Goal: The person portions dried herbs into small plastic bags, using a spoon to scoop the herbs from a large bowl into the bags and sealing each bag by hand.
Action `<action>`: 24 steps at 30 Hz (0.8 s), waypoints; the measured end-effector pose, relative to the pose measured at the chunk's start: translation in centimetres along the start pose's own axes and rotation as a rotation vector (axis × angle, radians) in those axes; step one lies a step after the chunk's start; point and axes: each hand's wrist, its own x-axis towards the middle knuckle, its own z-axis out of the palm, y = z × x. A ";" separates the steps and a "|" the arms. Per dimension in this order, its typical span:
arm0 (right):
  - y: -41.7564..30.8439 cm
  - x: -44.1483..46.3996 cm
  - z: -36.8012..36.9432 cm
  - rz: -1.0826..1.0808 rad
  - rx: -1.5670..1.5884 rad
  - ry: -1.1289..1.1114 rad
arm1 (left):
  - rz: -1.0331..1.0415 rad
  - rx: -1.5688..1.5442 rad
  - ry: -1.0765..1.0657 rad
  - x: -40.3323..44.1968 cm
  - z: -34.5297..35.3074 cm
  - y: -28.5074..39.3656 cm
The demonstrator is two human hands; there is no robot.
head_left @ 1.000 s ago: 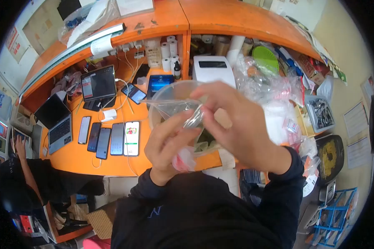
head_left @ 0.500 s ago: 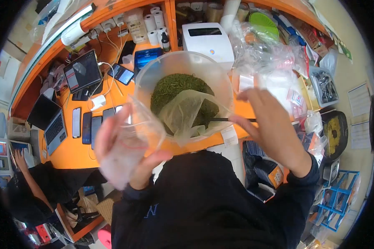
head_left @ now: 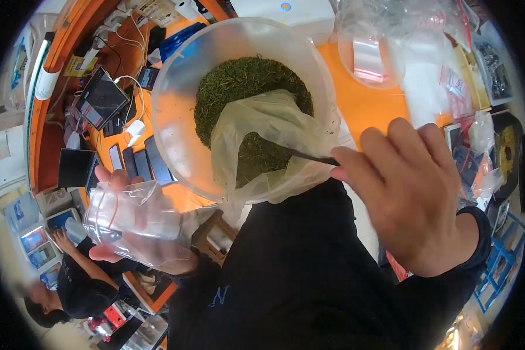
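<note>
"Left hand (head_left: 119, 233)?"
"Grip apart, clear plastic bag (head_left: 157, 224) across the palm."
"Right hand (head_left: 414, 198)?"
"Clamped on a dark handle (head_left: 309, 156) at the translucent bucket (head_left: 172, 122)'s rim; orange tabletop (head_left: 361, 108) stretches rightward."

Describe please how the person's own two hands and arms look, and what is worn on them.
The right hand and the left hand are bare, with no glove or ring showing. Both arms have long, dark sleeves; the right one ends in a cuff at the wrist. The dark top has a blue letter N.
</note>
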 end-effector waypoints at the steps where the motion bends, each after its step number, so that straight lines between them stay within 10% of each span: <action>1: 0.0 0.2 0.4 -0.038 -0.022 0.038 | -0.037 -0.019 -0.025 0.1 0.1 0.1; 12: -0.3 0.7 3.7 -0.267 0.166 0.038 | 0.085 0.389 0.110 -0.1 0.6 -0.1; 24: 5.0 1.8 4.6 0.243 1.015 -0.196 | 0.338 0.958 0.379 0.1 1.1 -1.7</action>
